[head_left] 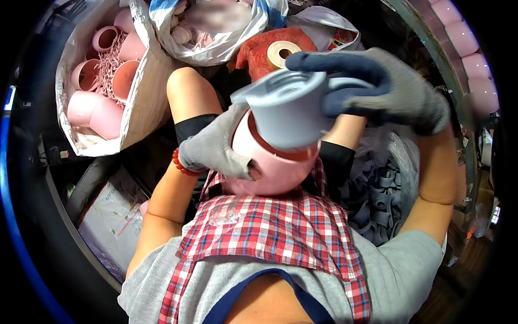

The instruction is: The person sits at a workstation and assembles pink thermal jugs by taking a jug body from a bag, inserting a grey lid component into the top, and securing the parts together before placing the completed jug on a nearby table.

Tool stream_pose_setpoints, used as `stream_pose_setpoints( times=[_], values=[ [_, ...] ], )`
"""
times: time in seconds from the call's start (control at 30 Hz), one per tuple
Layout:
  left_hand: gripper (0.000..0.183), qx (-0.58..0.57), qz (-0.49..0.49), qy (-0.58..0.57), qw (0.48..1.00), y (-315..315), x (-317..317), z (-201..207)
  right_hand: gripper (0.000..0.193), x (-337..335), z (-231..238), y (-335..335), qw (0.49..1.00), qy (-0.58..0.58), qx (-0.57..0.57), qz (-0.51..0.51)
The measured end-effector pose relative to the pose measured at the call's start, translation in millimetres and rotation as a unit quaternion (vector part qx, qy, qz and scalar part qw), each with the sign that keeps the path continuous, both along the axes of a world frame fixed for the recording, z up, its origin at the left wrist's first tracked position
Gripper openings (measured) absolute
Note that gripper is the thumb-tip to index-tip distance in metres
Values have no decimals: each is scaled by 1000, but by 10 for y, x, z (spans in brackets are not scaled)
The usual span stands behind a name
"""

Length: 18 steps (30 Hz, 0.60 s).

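Observation:
Above my lap, my gloved left hand [213, 146] grips the side of a glossy pink rounded plastic shell [270, 181], its thumb on the outer wall. The shell's open mouth faces up, showing a darker orange-red inside. My gloved right hand [391, 89] holds a grey-blue plastic cup-shaped part [291, 116] by its right side, fingers over the top. The part is tilted above the shell's mouth and overlaps its far edge; whether its lower end is inside the shell, I cannot tell. The part is slightly blurred.
A white woven sack [145, 97] of pink shells stands left, with another white bag [210, 56] of pink pieces behind. A tape roll [281, 54] rests on red cloth [251, 48]. Grey parts [380, 189] fill a clear bag at right. Pink shells [477, 67] line the far right.

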State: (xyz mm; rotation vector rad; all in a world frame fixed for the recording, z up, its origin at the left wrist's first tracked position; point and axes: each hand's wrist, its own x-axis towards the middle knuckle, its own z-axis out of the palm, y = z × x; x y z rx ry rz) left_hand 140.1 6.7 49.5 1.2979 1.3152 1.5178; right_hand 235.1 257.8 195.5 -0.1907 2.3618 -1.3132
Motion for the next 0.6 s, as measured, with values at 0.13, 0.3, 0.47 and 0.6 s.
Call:
stream_pose_setpoints(
  times=[0.13,0.3,0.47,0.6],
  values=[
    [133,-29,45,-108,993,-199,119,18,63,145,25,20,978,171,-48,-109],
    [137,13,100,-102,990,-298,159,-75,64,333,-209,-405,960,122,-130,-218],
    [134,19,105,-102,989,-371,185,-72,62,320,-472,-601,955,151,-190,-168],
    [131,-21,132,-152,979,-452,236,-75,63,267,-551,-664,957,154,-211,-123]
  ],
)
